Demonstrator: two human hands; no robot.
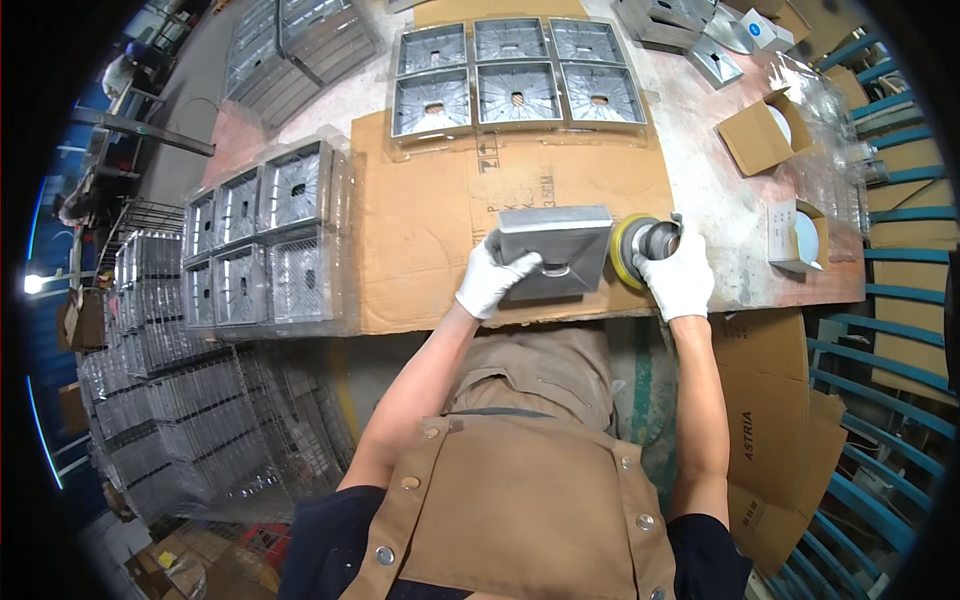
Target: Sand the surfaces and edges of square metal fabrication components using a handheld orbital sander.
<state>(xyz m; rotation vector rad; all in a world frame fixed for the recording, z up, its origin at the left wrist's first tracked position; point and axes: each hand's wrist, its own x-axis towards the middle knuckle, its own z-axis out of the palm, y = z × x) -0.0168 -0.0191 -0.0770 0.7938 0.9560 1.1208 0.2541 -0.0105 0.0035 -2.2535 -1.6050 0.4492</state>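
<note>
My left hand [492, 277], in a white glove, grips the left side of a square grey metal drain box [553, 240]. The box is tilted up on the cardboard sheet, and a small opening shows in its face. My right hand [682, 272], also gloved, is closed round a round orbital sander [657, 241] with a yellow-edged pad. The pad stands on edge at the right side of the box; whether they touch I cannot tell.
A cardboard sheet [400, 250] covers the table middle. Plastic trays of metal boxes stand at the far side [517, 92] and left [240, 236]. Open cartons [752, 150] with white discs lie right. Stacked trays [190, 430] stand on the floor left; blue rails [905, 255] run along the right.
</note>
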